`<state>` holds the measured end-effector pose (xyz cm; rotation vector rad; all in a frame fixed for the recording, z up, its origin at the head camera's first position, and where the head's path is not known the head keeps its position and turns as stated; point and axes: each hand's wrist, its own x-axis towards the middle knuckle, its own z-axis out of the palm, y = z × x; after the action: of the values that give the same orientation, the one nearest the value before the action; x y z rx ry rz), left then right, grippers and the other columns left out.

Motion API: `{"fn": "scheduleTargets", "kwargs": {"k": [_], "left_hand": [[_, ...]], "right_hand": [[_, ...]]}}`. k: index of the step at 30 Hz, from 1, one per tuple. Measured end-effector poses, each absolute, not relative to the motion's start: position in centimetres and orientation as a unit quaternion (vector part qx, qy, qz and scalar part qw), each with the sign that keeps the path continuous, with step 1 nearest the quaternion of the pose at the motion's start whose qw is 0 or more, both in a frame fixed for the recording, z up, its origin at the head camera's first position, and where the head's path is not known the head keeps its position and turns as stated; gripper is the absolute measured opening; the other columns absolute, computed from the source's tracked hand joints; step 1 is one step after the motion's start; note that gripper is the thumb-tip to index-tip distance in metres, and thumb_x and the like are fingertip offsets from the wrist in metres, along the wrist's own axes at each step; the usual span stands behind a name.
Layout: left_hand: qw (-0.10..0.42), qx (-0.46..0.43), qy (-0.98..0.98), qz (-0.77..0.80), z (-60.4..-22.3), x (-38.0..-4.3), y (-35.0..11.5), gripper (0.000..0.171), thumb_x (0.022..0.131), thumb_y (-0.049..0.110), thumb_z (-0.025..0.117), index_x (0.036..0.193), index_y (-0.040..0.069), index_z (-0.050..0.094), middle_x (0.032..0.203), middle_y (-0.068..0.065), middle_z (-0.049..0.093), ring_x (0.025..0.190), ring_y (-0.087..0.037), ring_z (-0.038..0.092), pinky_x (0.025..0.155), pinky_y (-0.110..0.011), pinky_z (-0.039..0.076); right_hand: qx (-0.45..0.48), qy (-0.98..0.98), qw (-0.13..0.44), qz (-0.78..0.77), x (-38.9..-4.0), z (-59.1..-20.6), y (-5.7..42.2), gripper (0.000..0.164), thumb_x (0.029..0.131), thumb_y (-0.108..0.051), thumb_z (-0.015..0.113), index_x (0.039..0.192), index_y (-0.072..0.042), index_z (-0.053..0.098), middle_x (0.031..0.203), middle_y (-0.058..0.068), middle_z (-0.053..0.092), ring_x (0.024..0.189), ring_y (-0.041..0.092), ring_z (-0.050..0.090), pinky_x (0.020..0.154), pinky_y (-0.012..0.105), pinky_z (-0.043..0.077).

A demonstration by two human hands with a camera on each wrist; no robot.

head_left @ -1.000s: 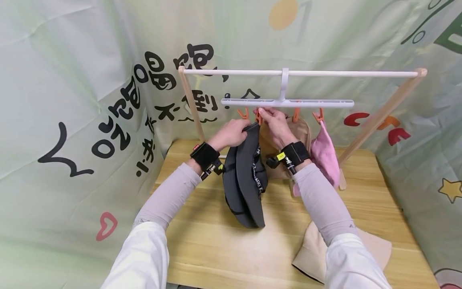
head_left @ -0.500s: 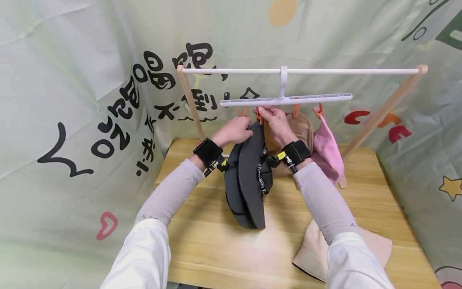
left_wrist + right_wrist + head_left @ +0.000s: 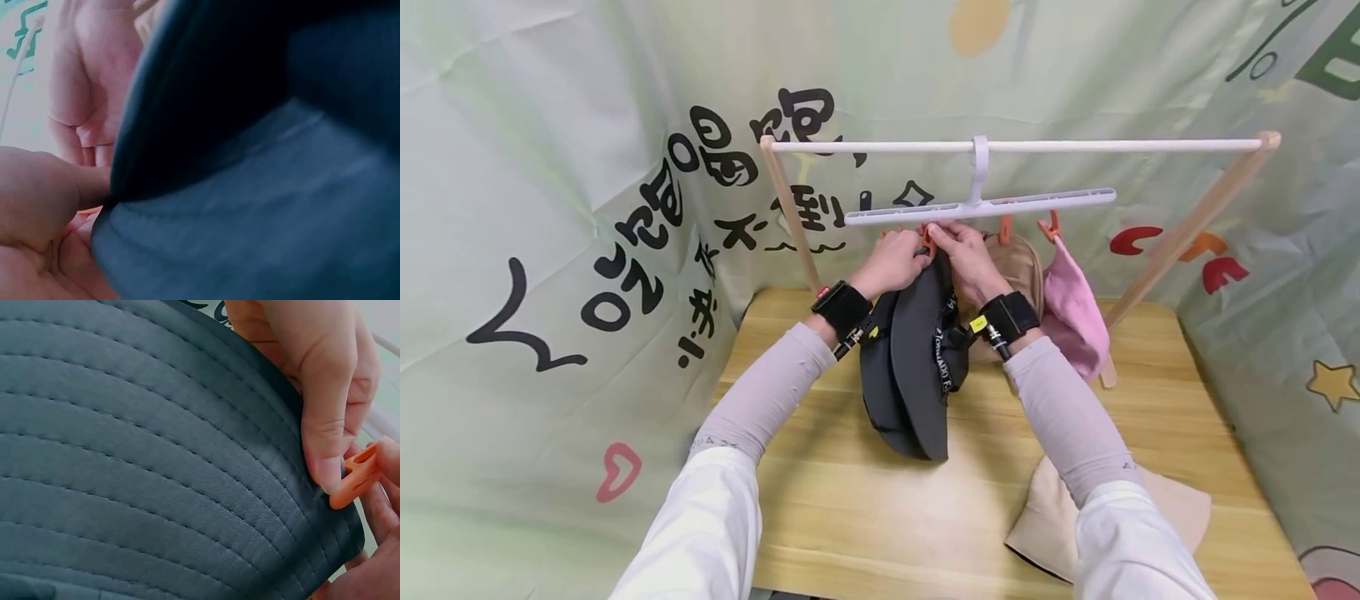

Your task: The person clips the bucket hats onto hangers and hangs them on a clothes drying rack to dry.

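In the head view, a dark grey bucket hat [image 3: 917, 367] with lettering hangs folded below a white hanger [image 3: 1037, 202]. My left hand [image 3: 891, 262] pinches the hat's brim at its upper edge. Beside it, my right hand [image 3: 970, 258] pinches an orange clip [image 3: 356, 478] between thumb and fingers. The right wrist view has the clip's tip against the stitched brim, right by my left thumb [image 3: 328, 456]. Whether its jaws have closed on the fabric I cannot tell. The brim fills much of the left wrist view, with left fingers [image 3: 37, 206] at its edge.
A tan hat [image 3: 1022, 267] and a pink hat [image 3: 1075, 312] hang from orange clips on the hanger's right half. The hanger hooks over a white rail [image 3: 1112, 146] between wooden posts. A beige hat [image 3: 1045, 521] lies on the wooden table [image 3: 865, 525], partly under my right arm.
My left hand has shifted right along the brim, closer to the clip. The hanger has tilted, its left end lower. My right hand keeps its hold on the clip.
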<state>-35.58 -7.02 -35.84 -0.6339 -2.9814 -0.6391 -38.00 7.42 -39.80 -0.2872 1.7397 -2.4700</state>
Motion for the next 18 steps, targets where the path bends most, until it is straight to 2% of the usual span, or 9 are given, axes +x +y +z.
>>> {"fn": "scheduleTargets", "kwargs": {"k": [3,7,11,15,18], "left_hand": [[0.023,-0.185,-0.959,-0.213,-35.9,-35.6,-7.1,0.018,0.095,0.026,0.059,0.095,0.009,0.054,0.080,-0.004,0.052,0.084,-0.025,0.057,0.076,-0.038,0.042],[0.035,-0.172,-0.959,-0.221,-35.9,-35.3,-7.2,0.032,0.094,0.029,0.061,0.113,0.007,0.050,0.093,-0.006,0.055,0.095,-0.028,0.057,0.084,-0.042,0.043],[0.038,-0.163,-0.954,-0.250,-36.2,-34.7,-7.5,0.041,0.092,0.033,0.063,0.117,0.004,0.046,0.086,-0.006,0.053,0.082,-0.026,0.057,0.072,-0.036,0.043],[0.025,-0.154,-0.941,-0.301,-36.7,-33.6,-8.1,0.042,0.091,0.039,0.063,0.112,0.006,0.045,0.078,-0.004,0.051,0.067,-0.021,0.054,0.057,-0.031,0.041],[0.009,-0.150,-0.926,-0.347,-37.2,-32.4,-8.8,0.043,0.092,0.043,0.059,0.114,0.008,0.047,0.084,-0.004,0.060,0.069,-0.017,0.058,0.057,-0.028,0.043]], "right_hand": [[-0.095,0.581,0.061,-0.806,-38.0,-39.8,7.1,0.030,0.096,-0.018,0.057,0.119,0.000,0.058,0.111,0.005,0.062,0.104,0.014,0.055,0.090,0.024,0.044],[-0.093,0.589,0.071,-0.799,-38.1,-39.8,6.7,0.036,0.098,-0.020,0.053,0.128,0.001,0.054,0.120,0.004,0.057,0.109,0.012,0.051,0.091,0.022,0.044],[-0.100,0.591,0.076,-0.797,-38.3,-39.8,6.6,0.038,0.100,-0.019,0.050,0.131,0.002,0.050,0.124,0.006,0.052,0.115,0.013,0.047,0.097,0.023,0.039],[-0.108,0.591,0.074,-0.796,-38.5,-39.7,6.7,0.040,0.100,-0.018,0.049,0.134,0.004,0.046,0.133,0.009,0.046,0.124,0.014,0.042,0.107,0.028,0.032],[-0.110,0.602,0.079,-0.787,-38.1,-39.8,6.9,0.044,0.100,-0.020,0.050,0.139,-0.001,0.044,0.144,0.008,0.041,0.134,0.013,0.036,0.114,0.028,0.025]]}}
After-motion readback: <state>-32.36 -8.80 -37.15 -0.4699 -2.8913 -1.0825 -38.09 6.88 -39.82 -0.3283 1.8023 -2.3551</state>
